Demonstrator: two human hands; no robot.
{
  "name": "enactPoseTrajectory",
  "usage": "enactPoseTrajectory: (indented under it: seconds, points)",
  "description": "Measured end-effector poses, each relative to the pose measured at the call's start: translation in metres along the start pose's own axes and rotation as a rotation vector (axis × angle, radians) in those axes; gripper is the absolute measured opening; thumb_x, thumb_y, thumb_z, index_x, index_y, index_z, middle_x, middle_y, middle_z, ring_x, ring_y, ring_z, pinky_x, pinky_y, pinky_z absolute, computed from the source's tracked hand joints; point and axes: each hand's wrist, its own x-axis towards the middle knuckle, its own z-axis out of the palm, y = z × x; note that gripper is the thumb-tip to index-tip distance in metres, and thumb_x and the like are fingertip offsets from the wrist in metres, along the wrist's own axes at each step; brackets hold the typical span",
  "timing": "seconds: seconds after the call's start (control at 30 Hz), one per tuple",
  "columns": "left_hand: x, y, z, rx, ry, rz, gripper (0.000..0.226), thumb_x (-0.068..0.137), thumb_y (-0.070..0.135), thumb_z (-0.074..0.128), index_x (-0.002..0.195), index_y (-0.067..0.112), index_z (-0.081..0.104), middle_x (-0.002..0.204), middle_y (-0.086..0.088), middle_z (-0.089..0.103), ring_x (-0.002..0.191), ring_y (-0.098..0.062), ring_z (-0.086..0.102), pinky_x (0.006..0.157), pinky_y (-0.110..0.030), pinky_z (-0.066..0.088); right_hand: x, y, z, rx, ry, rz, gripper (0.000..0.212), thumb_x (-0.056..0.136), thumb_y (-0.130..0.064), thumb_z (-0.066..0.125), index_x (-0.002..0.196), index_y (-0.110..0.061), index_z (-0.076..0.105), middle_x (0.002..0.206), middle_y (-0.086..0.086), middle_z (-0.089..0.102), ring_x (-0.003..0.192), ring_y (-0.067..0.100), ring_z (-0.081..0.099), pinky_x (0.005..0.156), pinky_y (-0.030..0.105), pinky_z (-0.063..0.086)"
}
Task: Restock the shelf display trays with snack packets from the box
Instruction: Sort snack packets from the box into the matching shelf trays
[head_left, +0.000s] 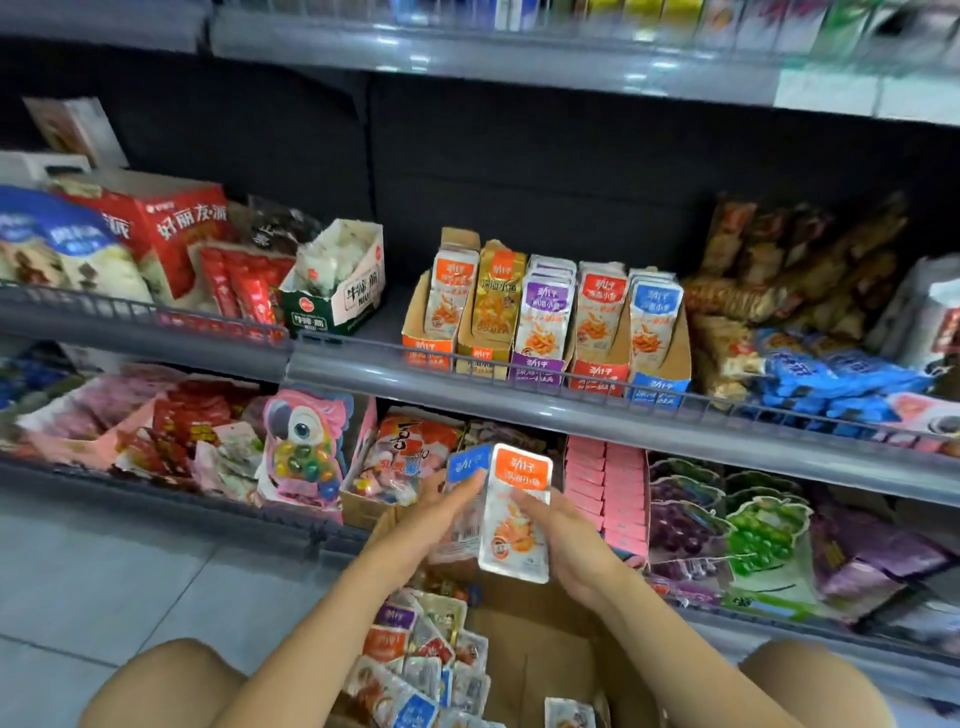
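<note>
Gripping orange-topped packet (515, 512) in right hand (563, 543), left hand (441, 514) pressed flat against blue-topped packet (466, 462), above box (535, 654)

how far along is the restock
Done: all five display trays on the middle shelf hold upright packets. In hand: the right hand pinches an orange-topped packet, and the left hand touches a blue-topped packet behind it. Left: the box below holds many loose packets.
</note>
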Motion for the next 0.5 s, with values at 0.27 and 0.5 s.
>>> enactPoseTrajectory:
  seconds: [0.27, 0.5]
  points:
    - [-0.008, 0.042, 0.004, -0.347, -0.227, -0.056, 0.032, 0.089, 0.023, 0.055, 0.116, 0.008, 0.059, 0.111, -0.018, 0.068, 0.095, -0.028, 0.066, 0.085, -0.038, 0.049, 0.005, -0.053, 0.016, -0.121, 0.133, -0.191, 0.018, 0.095, -0.025, 0.052, 0.110, -0.017, 0.059, 0.106, 0.007, 0.071, 0.093, 0.024, 0.070, 0.084, 0.044, 0.055]
    - [-0.012, 0.066, -0.002, -0.073, -0.173, 0.108, 0.035, 0.079, 0.014, 0.073, 0.112, 0.018, 0.062, 0.106, 0.000, 0.072, 0.102, -0.019, 0.066, 0.097, -0.036, 0.049, 0.013, -0.087, 0.019, -0.067, 0.197, -0.274, 0.048, 0.088, -0.010, 0.063, 0.126, -0.028, 0.042, 0.105, 0.006, 0.070, 0.091, 0.024, 0.070, 0.072, 0.037, 0.058]
